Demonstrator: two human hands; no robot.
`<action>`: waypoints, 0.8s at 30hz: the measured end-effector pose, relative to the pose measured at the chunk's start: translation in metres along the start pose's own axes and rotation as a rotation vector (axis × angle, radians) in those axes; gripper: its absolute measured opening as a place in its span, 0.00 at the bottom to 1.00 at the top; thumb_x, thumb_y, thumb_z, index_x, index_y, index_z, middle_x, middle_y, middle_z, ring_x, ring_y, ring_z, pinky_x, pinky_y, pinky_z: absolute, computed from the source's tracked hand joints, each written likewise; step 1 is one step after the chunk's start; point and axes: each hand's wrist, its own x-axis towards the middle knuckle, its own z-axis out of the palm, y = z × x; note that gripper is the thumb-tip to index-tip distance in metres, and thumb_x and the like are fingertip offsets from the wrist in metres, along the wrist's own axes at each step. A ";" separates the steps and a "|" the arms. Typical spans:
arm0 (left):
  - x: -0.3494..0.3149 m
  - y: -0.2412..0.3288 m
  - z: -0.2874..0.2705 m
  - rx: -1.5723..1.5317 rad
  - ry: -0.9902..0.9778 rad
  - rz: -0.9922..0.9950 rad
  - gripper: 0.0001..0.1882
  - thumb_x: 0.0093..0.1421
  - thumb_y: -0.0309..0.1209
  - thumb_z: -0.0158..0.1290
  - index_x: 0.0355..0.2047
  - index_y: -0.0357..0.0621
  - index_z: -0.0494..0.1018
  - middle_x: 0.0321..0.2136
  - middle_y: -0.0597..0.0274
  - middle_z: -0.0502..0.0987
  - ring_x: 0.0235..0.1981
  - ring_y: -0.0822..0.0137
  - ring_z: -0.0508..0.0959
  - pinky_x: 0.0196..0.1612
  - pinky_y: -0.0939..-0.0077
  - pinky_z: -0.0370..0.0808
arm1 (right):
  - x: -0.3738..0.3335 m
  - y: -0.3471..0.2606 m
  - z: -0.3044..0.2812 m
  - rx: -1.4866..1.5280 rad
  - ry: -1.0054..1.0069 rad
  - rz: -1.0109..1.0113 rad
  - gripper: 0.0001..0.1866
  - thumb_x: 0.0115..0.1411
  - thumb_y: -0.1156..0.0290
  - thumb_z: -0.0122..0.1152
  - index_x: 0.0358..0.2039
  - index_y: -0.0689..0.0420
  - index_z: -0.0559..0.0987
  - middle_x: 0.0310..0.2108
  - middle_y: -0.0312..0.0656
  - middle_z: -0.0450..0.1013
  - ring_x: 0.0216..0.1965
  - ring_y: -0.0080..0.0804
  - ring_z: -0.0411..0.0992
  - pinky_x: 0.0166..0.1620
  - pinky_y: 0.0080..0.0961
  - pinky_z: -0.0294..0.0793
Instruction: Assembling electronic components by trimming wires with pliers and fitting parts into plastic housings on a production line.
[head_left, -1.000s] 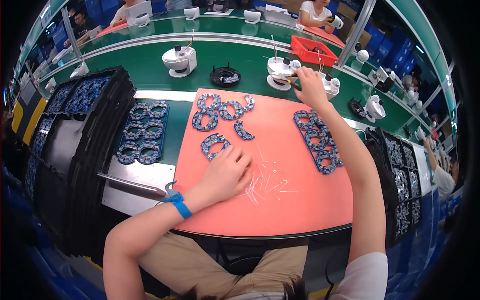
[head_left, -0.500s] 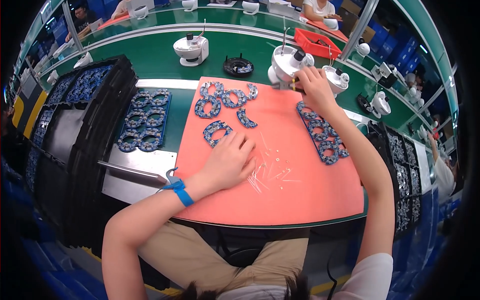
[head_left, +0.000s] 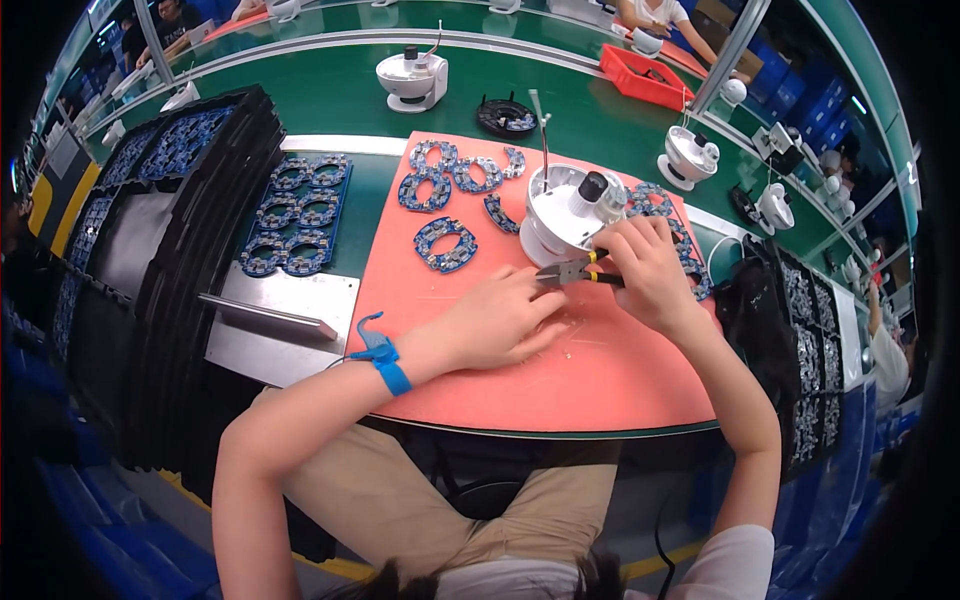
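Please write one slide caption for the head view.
Right hand holds pliers beside a white device over a pink mat.

Your left hand (head_left: 503, 322) angles inward, palm down, its fingers (head_left: 520, 288) loosely bent and apart; your right hand (head_left: 645, 272) (slightly the higher of the two) is curled in a grip, both elbows (head_left: 240, 442) bent outward

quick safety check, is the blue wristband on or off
On: the blue wristband is wrapped around the left wrist, just behind the left hand.
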 end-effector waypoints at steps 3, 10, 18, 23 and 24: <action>0.003 0.005 -0.010 0.006 0.150 0.016 0.08 0.55 0.32 0.56 0.29 0.40 0.71 0.29 0.56 0.72 0.30 0.57 0.73 0.33 0.64 0.69 | 0.001 -0.001 -0.009 0.145 0.006 0.029 0.20 0.38 0.82 0.64 0.36 0.56 0.74 0.33 0.40 0.68 0.37 0.40 0.67 0.40 0.33 0.63; 0.039 -0.024 -0.028 0.002 0.802 -0.262 0.09 0.55 0.31 0.57 0.30 0.39 0.71 0.22 0.60 0.70 0.24 0.61 0.74 0.28 0.65 0.72 | 0.022 0.040 -0.033 0.094 0.136 0.175 0.23 0.37 0.85 0.62 0.38 0.60 0.75 0.37 0.44 0.71 0.40 0.44 0.70 0.43 0.35 0.70; 0.060 -0.059 -0.042 -0.195 0.396 -0.540 0.13 0.59 0.34 0.56 0.29 0.33 0.75 0.24 0.60 0.77 0.25 0.72 0.75 0.30 0.75 0.71 | 0.069 0.067 -0.031 -0.126 -0.117 -0.042 0.19 0.41 0.75 0.67 0.37 0.56 0.78 0.36 0.37 0.71 0.43 0.35 0.68 0.47 0.31 0.66; 0.064 -0.056 -0.049 -0.108 0.358 -0.564 0.13 0.59 0.33 0.56 0.29 0.33 0.75 0.22 0.58 0.76 0.25 0.71 0.75 0.30 0.74 0.72 | 0.084 0.068 -0.030 -0.230 -0.223 -0.124 0.20 0.37 0.73 0.67 0.36 0.57 0.79 0.35 0.36 0.71 0.42 0.31 0.69 0.47 0.28 0.66; 0.065 -0.056 -0.049 -0.088 0.361 -0.563 0.13 0.59 0.34 0.56 0.28 0.33 0.74 0.21 0.58 0.76 0.25 0.70 0.75 0.30 0.74 0.71 | 0.085 0.067 -0.029 -0.229 -0.226 -0.124 0.20 0.37 0.73 0.67 0.36 0.57 0.79 0.35 0.36 0.71 0.42 0.31 0.69 0.47 0.28 0.66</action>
